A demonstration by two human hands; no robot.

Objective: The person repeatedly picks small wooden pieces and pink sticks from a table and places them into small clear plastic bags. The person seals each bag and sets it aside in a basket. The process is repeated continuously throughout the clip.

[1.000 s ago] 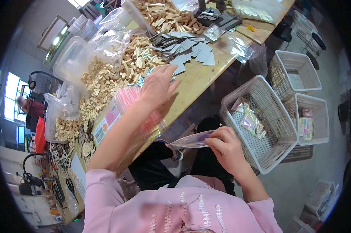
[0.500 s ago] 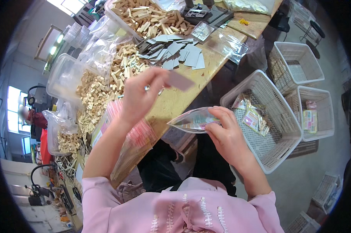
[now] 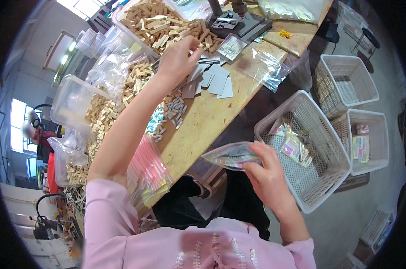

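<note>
My left hand point(image 3: 179, 57) hovers over the near edge of a heap of wooden blocks point(image 3: 153, 22), fingers curled and thumb apart, with nothing visible in it. Below it lie loose grey cards point(image 3: 220, 80), partly covered by the hand. My right hand point(image 3: 268, 175) pinches the edge of a clear plastic bag point(image 3: 232, 154) with coloured print. The bag's mouth gapes toward the table, and something grey shows inside.
On the wooden table point(image 3: 198, 121) lie small blue-and-white pieces point(image 3: 169, 112), pink-striped plastic packets point(image 3: 147, 166) and small wooden blocks point(image 3: 104, 112). A dark metal machine base point(image 3: 245, 29) stands at the far end. White plastic crates point(image 3: 322, 184) stand right, one holding filled packets point(image 3: 297, 148).
My left hand has moved up and away to the block heap; the grey card it held is no longer in it. The bag and my right hand have shifted slightly down and right.
</note>
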